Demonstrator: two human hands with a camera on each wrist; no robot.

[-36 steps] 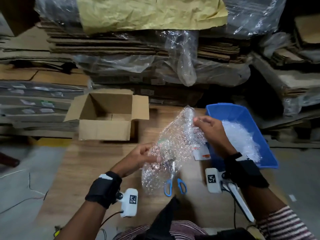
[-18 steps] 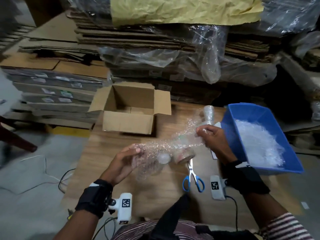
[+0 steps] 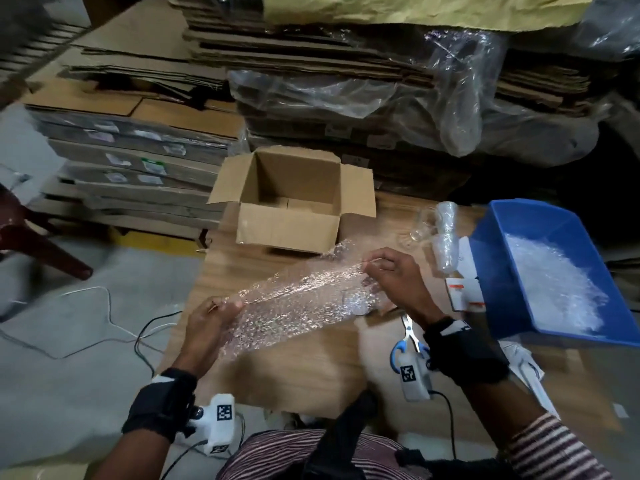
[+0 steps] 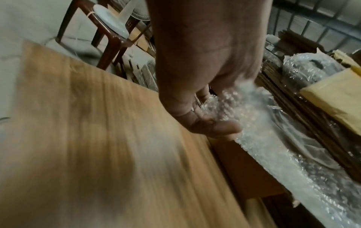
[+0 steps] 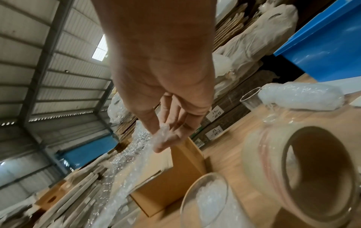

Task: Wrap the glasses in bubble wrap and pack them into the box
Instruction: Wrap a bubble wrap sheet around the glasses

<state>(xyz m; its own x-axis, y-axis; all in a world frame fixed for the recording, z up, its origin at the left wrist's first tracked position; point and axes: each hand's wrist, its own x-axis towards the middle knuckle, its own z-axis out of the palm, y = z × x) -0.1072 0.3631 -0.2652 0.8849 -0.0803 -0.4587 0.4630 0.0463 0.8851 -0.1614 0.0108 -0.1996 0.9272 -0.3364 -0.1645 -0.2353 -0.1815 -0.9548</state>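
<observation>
Low in the head view, a sheet of bubble wrap [image 3: 298, 303] is held stretched above the wooden table [image 3: 311, 368]. Its lower-left corner is pinched by the left hand [image 3: 211, 317], and its upper-right corner is pinched between thumb and fingers of the right hand [image 3: 391, 271]. Nothing is wrapped in this sheet yet, as far as can be seen. A roll of tape [image 5: 304, 174] and an unwrapped glass [image 5: 205, 200] are seen just below the right hand in the right wrist view, with scissors [image 3: 408, 337] beside the right wrist. Further up and right, one glass already rolled in bubble wrap [image 3: 446, 237] lies against a bare glass [image 3: 420, 225], next to a blue bin [image 3: 495, 271] holding more wrap. At upper centre the cardboard box [image 3: 287, 230] stands open, and nothing can be seen packed inside. Wrapping is judged barely begun; packing has not started.
</observation>
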